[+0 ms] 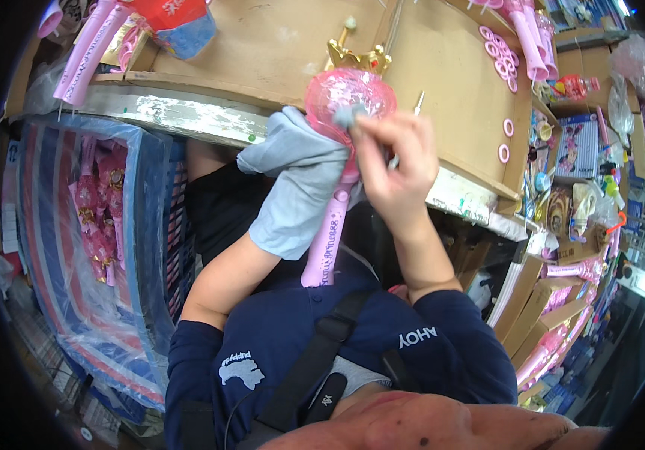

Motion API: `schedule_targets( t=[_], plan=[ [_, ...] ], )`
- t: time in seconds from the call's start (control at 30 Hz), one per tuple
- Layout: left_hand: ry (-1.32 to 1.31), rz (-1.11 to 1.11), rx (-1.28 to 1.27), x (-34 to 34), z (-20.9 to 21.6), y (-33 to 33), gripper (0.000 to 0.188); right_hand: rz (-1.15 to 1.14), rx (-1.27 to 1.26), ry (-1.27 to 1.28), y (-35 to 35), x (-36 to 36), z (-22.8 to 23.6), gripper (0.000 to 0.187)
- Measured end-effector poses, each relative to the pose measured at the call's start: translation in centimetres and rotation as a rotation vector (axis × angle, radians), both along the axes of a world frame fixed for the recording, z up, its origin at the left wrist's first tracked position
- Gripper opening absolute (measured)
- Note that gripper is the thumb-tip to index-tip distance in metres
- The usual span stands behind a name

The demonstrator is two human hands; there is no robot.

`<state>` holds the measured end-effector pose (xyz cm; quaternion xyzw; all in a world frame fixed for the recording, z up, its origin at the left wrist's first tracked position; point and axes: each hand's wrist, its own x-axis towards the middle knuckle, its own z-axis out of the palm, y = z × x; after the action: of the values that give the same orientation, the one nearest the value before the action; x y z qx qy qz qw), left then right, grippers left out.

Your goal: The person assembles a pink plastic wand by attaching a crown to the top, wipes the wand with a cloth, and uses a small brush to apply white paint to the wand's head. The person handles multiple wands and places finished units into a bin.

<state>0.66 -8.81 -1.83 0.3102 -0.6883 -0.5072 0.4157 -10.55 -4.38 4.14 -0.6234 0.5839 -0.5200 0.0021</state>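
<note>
A pink toy wand (327, 232) leans up from my chest, with a clear pink round head (352, 94) and a gold crown (360, 56) on top. Grey-blue cloth (292, 161) covers my left hand and wrist. Under it the fingers are hidden, but the hand is closed about the wand's neck, just below the head. My right hand (401, 161) pinches a small grey-blue wad (348, 115) between thumb and fingers, against the lower part of the head. A thin light-coloured stick (419, 102) shows beyond my right fingers; whether they hold it I cannot tell.
Ahead is a cardboard-lined bench tray (262, 56) with pink rings (499, 56) at right. More pink wand handles (90, 56) stand far left. A striped bag (142, 247) with wrapped pink toys (99, 217) is at left. Boxes (532, 300) of pink parts crowd the right.
</note>
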Motion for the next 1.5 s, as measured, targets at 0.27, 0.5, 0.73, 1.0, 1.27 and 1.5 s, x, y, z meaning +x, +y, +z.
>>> schedule_targets(
  t=[0.27,0.5,0.73,1.0,1.27,1.5],
  plan=[
    [-0.223,0.126,-0.263,0.4,-1.9,-0.6,0.022,-0.016,-0.077,0.054,-0.1,0.5,0.0,0.02],
    [-0.259,0.093,-0.238,0.8,-2.3,-1.0,0.012,-0.102,-0.136,-0.021,-0.2,0.8,0.3,0.022],
    [0.187,-0.039,0.197,0.6,-1.7,-0.7,0.028,-0.157,0.02,-0.31,-2.0,-1.5,-1.9,0.013],
    [0.18,-0.18,0.368,0.8,0.7,0.3,0.036,-0.076,-0.093,-0.537,1.7,-2.0,-2.6,0.013],
    [0.066,-0.001,0.12,0.5,-3.6,-0.5,0.012,-0.143,-0.002,0.104,-0.9,-0.3,-0.6,0.021],
    [-0.515,0.213,-0.366,0.6,-4.7,-0.5,0.01,-0.114,-0.137,-0.002,-0.7,-0.5,-0.6,0.021]
  ],
)
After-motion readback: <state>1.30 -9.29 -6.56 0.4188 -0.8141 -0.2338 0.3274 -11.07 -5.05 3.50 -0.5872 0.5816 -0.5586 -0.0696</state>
